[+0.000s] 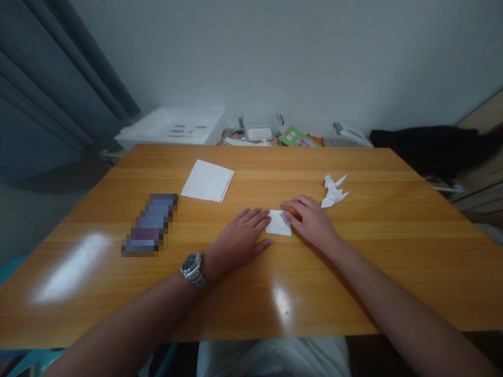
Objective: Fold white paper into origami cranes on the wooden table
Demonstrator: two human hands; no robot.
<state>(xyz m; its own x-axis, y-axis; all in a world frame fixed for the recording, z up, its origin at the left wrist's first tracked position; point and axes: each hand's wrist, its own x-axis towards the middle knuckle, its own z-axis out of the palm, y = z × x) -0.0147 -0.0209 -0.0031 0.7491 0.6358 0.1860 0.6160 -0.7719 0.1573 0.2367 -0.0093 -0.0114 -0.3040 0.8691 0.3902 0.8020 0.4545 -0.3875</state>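
Observation:
A small square of white paper [279,224], which looks folded, lies on the wooden table between my hands. My left hand [244,235] rests flat with its fingers stretched out, the fingertips on the paper's left edge and the thumb apart below. At the paper's upper right corner, my right hand [312,220] has its thumb and forefinger tips close together in a pinch; the thumb tip lies over the paper. Beyond the right hand stands a white folded-paper figure [334,191] with pointed ends.
A white sheet with a perforated edge [207,181] lies at the back left of the table [251,293]. Nearer to me on the left is a pixelated dark phone-like object [151,225]. Past the far edge are a white plastic tray [168,125] and a green booklet [297,137].

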